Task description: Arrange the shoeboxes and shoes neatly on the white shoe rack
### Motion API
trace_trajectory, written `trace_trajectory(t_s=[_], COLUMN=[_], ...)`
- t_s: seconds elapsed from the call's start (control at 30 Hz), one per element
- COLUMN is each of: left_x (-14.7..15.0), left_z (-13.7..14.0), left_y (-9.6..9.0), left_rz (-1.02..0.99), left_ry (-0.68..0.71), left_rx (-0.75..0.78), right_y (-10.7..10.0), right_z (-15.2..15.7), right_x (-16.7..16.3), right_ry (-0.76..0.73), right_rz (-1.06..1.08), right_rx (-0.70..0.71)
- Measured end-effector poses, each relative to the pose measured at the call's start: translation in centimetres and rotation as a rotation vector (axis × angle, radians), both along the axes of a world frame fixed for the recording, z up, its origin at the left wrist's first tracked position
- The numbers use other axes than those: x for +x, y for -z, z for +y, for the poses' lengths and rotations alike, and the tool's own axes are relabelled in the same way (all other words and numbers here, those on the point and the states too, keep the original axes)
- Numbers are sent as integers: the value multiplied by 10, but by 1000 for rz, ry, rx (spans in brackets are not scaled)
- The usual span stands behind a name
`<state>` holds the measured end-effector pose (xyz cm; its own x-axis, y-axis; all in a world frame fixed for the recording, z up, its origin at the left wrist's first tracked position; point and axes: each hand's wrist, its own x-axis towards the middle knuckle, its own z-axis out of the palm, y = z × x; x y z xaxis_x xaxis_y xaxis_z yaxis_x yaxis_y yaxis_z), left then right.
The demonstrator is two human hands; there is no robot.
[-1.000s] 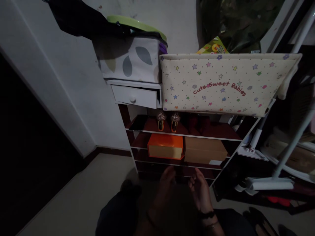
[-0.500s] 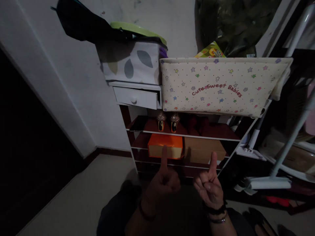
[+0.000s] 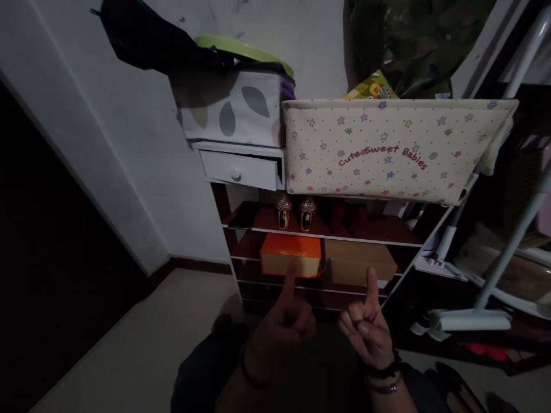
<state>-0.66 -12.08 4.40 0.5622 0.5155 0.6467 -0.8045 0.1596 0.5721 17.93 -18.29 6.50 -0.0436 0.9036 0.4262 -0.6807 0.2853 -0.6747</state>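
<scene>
My left hand [image 3: 293,318] is raised in front of the shelf, index finger pointing up and the other fingers curled in, with nothing in them. Its fingertip overlaps the front of an orange box [image 3: 291,245] in view, apparently without touching it. To its right, my right hand [image 3: 365,327] makes the same shape, thumb against the folded fingers, and holds nothing. Behind that index finger is a brown cardboard box [image 3: 355,261] on the same shelf level. Both hands wear dark bands at the wrist.
The shelf rack [image 3: 387,229] carries two glittery-topped figures [image 3: 307,212] and a dark flat object [image 3: 244,215]. Above are a slightly open white drawer [image 3: 239,170], a star-patterned fabric bin [image 3: 387,149] and a leaf-patterned box [image 3: 232,109]. A long-handled squeegee [image 3: 473,319] stands at right.
The left index fingertip has dipped slightly. The right hand keeps nearly the same pose, and the view has shifted a little.
</scene>
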Motion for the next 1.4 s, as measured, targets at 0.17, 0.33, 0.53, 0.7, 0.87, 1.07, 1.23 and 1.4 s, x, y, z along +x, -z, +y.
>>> trace_trajectory(t_s=[0.17,0.33,0.53,0.7,0.87,1.07,1.23,1.4], left_x=[-3,-26,-66,-37,-1,-3,-6,-22], left_z=[4,17,49,73,90,112,116,109], left_y=[8,55,89,57,74,135,145,141], left_rz=[528,950,1634,1657,1583,1405,1319,1310], left_ry=[-647,-1048,-818,-820,-772,-846,-838,-836], left_rx=[-23,146,562,941,887,742,610,526], right_y=[12,69,126,73,45,90,106,111], right_z=[0,10,23,46,91,133,126,95], right_x=[13,48,98,95,63,63,88,122], right_ry=[335,824,1016,1136,1144,1163,1248,1274], right_rz=[-374,-1217,-1628,-1696,-1912,-2054,-1981,-1964], right_rx=[64,129,172,364,560,592,594,589])
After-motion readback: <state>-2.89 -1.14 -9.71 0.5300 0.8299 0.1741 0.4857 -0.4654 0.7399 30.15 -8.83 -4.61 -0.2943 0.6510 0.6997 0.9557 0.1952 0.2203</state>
